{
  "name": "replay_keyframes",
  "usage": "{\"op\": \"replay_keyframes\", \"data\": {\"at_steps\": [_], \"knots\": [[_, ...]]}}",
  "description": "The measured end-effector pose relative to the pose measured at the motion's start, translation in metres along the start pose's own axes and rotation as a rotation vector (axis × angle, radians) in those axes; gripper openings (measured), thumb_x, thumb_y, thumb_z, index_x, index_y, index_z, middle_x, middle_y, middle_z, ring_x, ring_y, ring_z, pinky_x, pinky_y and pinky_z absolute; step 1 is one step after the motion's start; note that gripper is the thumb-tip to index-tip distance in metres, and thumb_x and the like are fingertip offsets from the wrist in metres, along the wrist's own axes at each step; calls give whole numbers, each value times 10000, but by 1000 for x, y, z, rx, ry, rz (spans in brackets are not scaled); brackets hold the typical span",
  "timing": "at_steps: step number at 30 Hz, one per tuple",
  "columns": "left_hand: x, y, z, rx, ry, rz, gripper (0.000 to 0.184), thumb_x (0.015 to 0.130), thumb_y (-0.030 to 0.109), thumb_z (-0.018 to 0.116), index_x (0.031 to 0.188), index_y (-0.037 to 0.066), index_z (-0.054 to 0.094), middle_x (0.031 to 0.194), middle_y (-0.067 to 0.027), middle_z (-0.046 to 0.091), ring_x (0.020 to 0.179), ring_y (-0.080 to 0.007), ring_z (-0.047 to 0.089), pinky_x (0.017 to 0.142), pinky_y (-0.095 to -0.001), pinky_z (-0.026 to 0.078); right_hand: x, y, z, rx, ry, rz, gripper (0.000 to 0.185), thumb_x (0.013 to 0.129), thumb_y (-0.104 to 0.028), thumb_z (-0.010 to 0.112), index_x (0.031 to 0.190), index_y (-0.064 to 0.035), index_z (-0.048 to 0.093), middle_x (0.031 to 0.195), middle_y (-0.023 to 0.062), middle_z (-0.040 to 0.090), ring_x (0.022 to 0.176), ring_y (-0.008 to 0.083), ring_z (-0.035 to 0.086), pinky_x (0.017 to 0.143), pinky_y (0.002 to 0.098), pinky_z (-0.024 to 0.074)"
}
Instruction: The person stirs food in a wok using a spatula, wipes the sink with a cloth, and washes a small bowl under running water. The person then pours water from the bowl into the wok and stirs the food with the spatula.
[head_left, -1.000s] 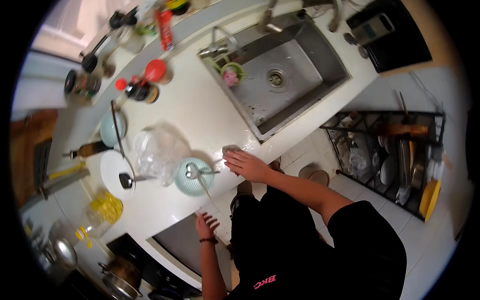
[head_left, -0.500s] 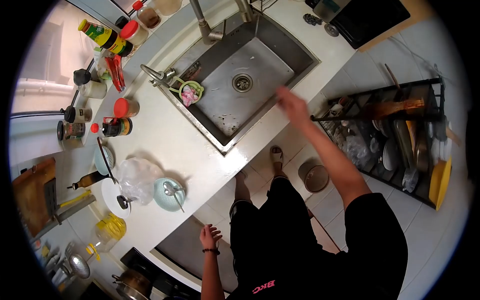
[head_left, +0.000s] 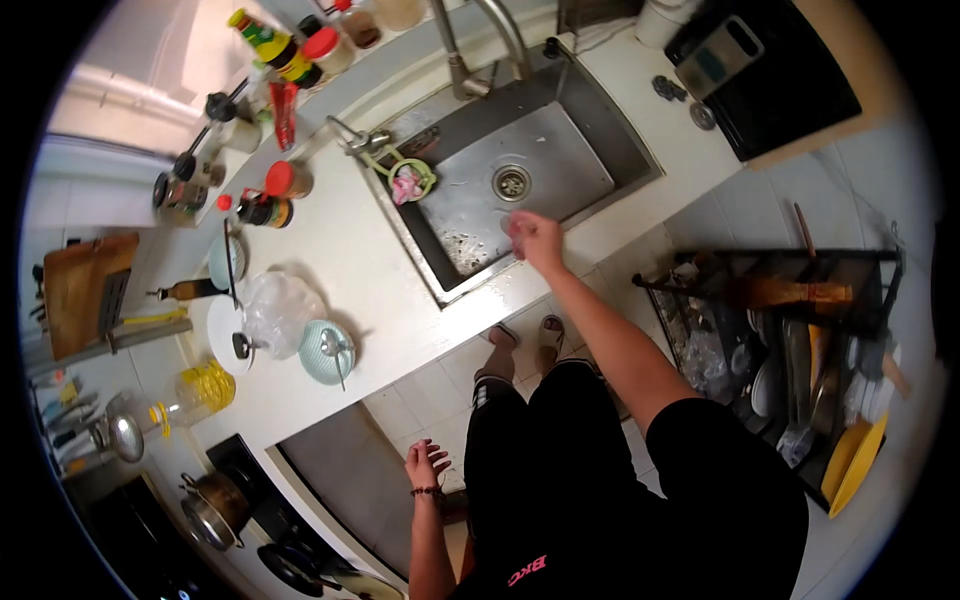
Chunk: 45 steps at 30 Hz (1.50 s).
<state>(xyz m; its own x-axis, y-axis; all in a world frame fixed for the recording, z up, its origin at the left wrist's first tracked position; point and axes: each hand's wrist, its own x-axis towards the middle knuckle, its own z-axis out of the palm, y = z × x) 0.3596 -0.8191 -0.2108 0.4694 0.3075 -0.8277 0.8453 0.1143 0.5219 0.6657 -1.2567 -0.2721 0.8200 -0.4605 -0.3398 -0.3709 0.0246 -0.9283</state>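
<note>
My right hand [head_left: 539,243] is over the near edge of the sink [head_left: 555,150], below the drain. Its fingers are smeared by motion, so I cannot tell whether they hold anything. My left hand [head_left: 427,464], with a dark beaded bracelet at the wrist, hangs in front of the counter with its fingers loosely apart and nothing in them. A green strainer [head_left: 425,178] with something pink and white in it sits in the sink's left corner. On the counter, a pale blue bowl [head_left: 318,366] holding a spoon stands beside a clear plastic bag [head_left: 280,310].
A white plate [head_left: 222,325], a red-lidded jar [head_left: 288,180] and a dark sauce bottle [head_left: 265,210] stand on the counter [head_left: 400,325]. An oil bottle [head_left: 205,390] is near the stove. At the right stands a black rack [head_left: 790,340]; a black appliance [head_left: 770,80] is beyond the sink.
My right hand has left the counter beside the bowl, passed over the sink's right part, and come back left to its near edge. The camera view has shifted. My left hand still hangs low.
</note>
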Motion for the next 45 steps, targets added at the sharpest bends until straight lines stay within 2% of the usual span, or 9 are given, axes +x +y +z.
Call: {"op": "replay_keyframes", "data": {"at_steps": [1,6,14,20,30,37,40,43,45], "knots": [[1,4,0,-11,-11,22,333,1045,353,558,1157,41,588,990,-124,661,789,-258,702,612,-386,614,12,-5,0,13,106,-285,191,949,-38,630,1085,-50,763,857,87,753,734,96,654,678,282,528],[32,6,3,-85,8,-2,311,1038,356,576,1145,65,599,956,-95,671,772,-238,699,611,-377,612,21,-34,-67,-126,33,-238,213,972,-24,572,1099,-11,742,885,88,753,745,130,678,604,291,540],[54,45,28,-119,-33,8,283,1042,313,566,1153,57,612,965,-99,676,797,-221,701,623,-361,606,-69,18,54,-398,-395,-673,320,738,127,602,1023,36,716,1105,184,722,1199,337,650,930,401,565],[27,93,82,-151,-65,134,324,1054,327,560,1184,33,598,975,-88,661,827,-203,690,669,-333,587,12,9,123,-20,-334,-13,149,950,-65,663,1065,-36,754,827,91,763,663,138,678,611,285,542],[-51,-25,132,-322,225,-171,273,1049,297,582,1161,48,593,971,-109,686,794,-224,705,655,-359,605,284,88,138,-612,-196,-346,207,938,-90,644,1106,-40,754,934,137,775,894,237,742,794,329,557],[-65,-60,182,-430,243,-313,238,1055,254,555,1155,43,600,980,-111,667,826,-232,709,666,-365,614,192,152,156,-329,-1141,-41,210,965,-30,619,1145,13,718,938,80,756,845,143,707,795,303,553],[-66,-63,191,-457,239,-302,240,1056,257,551,1157,45,596,976,-111,666,827,-234,707,665,-365,614,189,113,153,-443,-1071,-186,214,965,-28,630,1157,12,715,943,81,754,870,136,702,795,304,554],[-72,-67,191,-482,272,-318,248,1058,265,545,1167,48,592,974,-108,665,826,-231,705,668,-363,612,225,103,149,-308,-864,160,238,960,-41,646,1187,2,706,1012,77,738,912,144,698,798,308,561],[-73,-70,190,-493,281,-308,259,1056,277,555,1174,48,586,967,-107,669,812,-222,704,659,-351,607,230,105,146,-409,-1041,-281,284,942,-48,651,1222,-19,693,1045,95,710,951,224,708,853,333,564]]}}
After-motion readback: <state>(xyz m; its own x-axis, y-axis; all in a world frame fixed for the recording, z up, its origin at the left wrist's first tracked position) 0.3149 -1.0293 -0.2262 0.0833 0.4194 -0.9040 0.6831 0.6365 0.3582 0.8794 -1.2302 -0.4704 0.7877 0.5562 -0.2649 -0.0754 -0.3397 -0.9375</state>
